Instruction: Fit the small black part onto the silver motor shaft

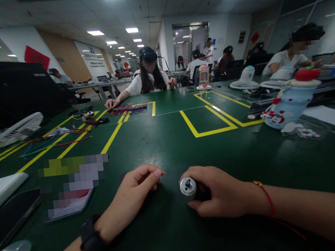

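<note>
My right hand (219,192) is wrapped round a small electric motor (188,187), a silver metal cylinder. The motor stands upright, with its round end face and short central shaft facing up. To the left, apart from the motor, my left hand (138,186) is closed above the green table, thumb against the bent index finger. Whatever may be between those fingertips is hidden or too small to name. A black watch sits on the left wrist and a red cord on the right.
Yellow tape (197,135) marks boxes on the green table (145,140). A blue bottle (288,105) stands at the right, near white fans (243,81). Loose wires (58,143) and a blurred card lie left. Across the table, a person (150,73) reaches to bundled wires (130,108).
</note>
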{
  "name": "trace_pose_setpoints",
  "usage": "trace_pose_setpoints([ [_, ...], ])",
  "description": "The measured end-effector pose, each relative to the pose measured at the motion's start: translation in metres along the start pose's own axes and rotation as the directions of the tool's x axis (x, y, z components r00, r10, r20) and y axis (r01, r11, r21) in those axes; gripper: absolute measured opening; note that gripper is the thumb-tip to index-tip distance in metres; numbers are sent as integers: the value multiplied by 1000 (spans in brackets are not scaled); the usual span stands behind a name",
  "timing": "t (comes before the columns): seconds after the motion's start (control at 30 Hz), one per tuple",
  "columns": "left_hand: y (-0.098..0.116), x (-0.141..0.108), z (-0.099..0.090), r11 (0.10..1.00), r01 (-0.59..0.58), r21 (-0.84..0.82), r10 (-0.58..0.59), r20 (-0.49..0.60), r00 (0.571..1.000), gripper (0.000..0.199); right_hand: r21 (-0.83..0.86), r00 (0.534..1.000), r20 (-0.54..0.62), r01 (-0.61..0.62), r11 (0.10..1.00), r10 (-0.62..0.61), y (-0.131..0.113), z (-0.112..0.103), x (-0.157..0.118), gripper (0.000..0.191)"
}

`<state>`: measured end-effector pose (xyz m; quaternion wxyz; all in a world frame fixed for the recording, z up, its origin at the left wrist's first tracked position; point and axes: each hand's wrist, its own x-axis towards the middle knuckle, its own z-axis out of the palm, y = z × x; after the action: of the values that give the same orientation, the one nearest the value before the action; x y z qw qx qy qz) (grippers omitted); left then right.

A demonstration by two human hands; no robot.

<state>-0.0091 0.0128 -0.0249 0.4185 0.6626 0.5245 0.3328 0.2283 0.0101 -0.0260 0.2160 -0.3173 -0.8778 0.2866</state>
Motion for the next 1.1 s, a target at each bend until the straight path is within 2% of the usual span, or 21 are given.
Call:
trace_pose_setpoints([
  [0.23,1,0,0,1000,-2,19,1,13,1000,24,-11,1000,8,-1,1000,1,0,0,0,34],
  [0.63,3,0,4,999,-40,26,37,120,992,23,-17,1000,5,-4,1000,4,1,0,0,35],
  [0.8,8,-4,8,988,-138,70,124,179,976,18,-27,1000,1,8,1000,-8,1,1,0,34],
  [0.97,18,-10,12,947,-289,142,263,175,949,16,-47,1000,3,22,999,-22,3,2,0,31],
  [1.1,24,-11,16,926,-346,149,321,168,932,14,-78,999,2,35,996,-35,4,3,2,28],
])
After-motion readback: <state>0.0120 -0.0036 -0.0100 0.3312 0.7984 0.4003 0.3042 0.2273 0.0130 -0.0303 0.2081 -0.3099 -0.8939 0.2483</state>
